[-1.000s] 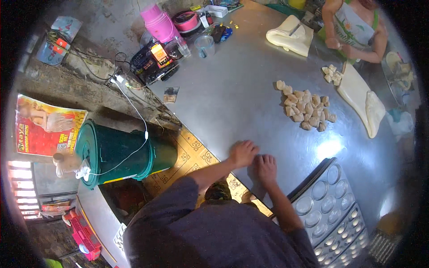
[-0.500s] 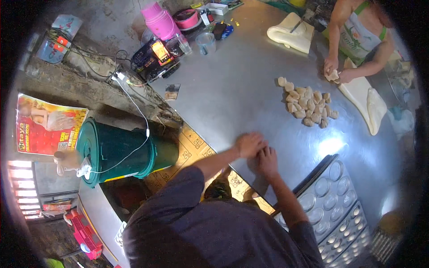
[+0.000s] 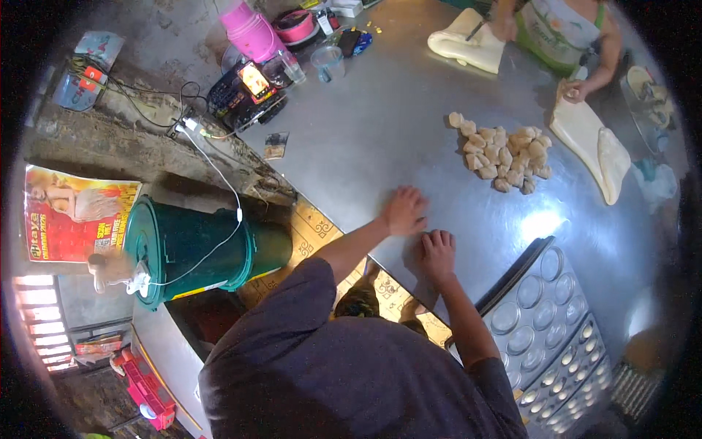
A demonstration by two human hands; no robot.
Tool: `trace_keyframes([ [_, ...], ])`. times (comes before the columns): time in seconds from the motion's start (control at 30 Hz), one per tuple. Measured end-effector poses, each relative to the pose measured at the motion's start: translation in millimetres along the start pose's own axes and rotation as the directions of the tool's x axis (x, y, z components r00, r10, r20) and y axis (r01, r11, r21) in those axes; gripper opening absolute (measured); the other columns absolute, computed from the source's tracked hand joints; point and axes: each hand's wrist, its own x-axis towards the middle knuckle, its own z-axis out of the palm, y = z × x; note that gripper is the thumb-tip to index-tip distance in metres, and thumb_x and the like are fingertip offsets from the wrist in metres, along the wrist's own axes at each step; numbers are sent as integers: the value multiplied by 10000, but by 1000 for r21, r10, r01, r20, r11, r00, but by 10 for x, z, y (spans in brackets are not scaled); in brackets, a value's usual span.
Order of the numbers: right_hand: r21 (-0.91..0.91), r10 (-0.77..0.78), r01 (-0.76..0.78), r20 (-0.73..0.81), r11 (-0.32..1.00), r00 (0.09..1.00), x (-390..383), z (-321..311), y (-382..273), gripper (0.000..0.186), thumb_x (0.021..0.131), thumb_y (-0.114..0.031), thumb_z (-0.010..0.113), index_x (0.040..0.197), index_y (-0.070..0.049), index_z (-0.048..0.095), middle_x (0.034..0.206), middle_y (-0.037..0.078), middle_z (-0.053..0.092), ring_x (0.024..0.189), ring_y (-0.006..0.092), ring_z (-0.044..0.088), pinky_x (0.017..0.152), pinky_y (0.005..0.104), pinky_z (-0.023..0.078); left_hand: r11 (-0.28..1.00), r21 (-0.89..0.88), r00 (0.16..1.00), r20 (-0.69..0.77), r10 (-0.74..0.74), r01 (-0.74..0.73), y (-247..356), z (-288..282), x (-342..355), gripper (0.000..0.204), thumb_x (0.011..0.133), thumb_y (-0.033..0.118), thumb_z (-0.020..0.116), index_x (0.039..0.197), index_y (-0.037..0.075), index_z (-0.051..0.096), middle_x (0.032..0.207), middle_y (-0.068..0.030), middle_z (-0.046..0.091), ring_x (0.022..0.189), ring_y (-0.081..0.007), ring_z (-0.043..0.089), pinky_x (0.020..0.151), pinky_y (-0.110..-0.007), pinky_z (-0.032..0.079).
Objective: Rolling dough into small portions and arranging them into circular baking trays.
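My left hand [image 3: 404,211] hovers at or just over the metal table [image 3: 365,146], its fingers stretched and slightly apart, holding nothing that I can see. Closer to the table's near edge, my right hand [image 3: 439,254] rests palm down with its fingers curled together. Whatever lies beneath that palm is hidden. Beyond both hands, a cluster of small dough pieces [image 3: 504,155] sits to the right, touching neither hand.
Across the table, a co-worker's hand [image 3: 575,91] is at a long dough slab [image 3: 585,143]. A folded dough slab [image 3: 461,45] lies at the back. Trays with round moulds [image 3: 542,314] stand at right, several holding dough balls. A green bin [image 3: 194,245] is at left.
My hands have drawn apart: the left moved up and away, opening its fingers, while the right stayed nearly in place. The co-worker's hands separated, one going toward the folded slab.
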Motion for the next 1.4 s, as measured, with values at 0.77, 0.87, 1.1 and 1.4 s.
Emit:
trace_keyframes([
  [0.77,485,742,-590,-214,645,636,-1004,-1479,500,350,731,-120,737,1047,-44,607,1044,133,586,966,308,578,819,370,474,504,-823,965,200,-171,261,1088,-269,690,331,718,144,732,1026,46,660,978,-110,664,863,-180,651,736,-308,526],
  [0.87,523,754,-543,-478,657,451,-1383,-1752,978,285,743,-118,726,990,-40,606,996,113,604,905,274,584,793,358,474,550,-834,997,69,42,34,2010,-276,1220,324,696,185,735,973,36,660,894,-101,657,830,-244,633,752,-376,494],
  [1.1,259,783,-783,-465,565,412,-1844,-1870,2091,286,766,-174,691,1004,-32,617,948,156,603,894,329,562,826,397,450,916,-285,959,-75,272,-283,2777,210,2050,292,786,367,609,895,109,689,923,-113,614,908,-287,548,808,-432,400],
  [1.4,429,788,-708,-537,562,300,-2132,-2057,1087,147,786,-103,690,911,-59,625,885,86,608,837,226,577,714,312,449,987,-129,883,-446,-145,97,1193,18,2445,471,768,348,676,1145,85,573,1126,-151,528,985,-324,537,880,-449,430],
])
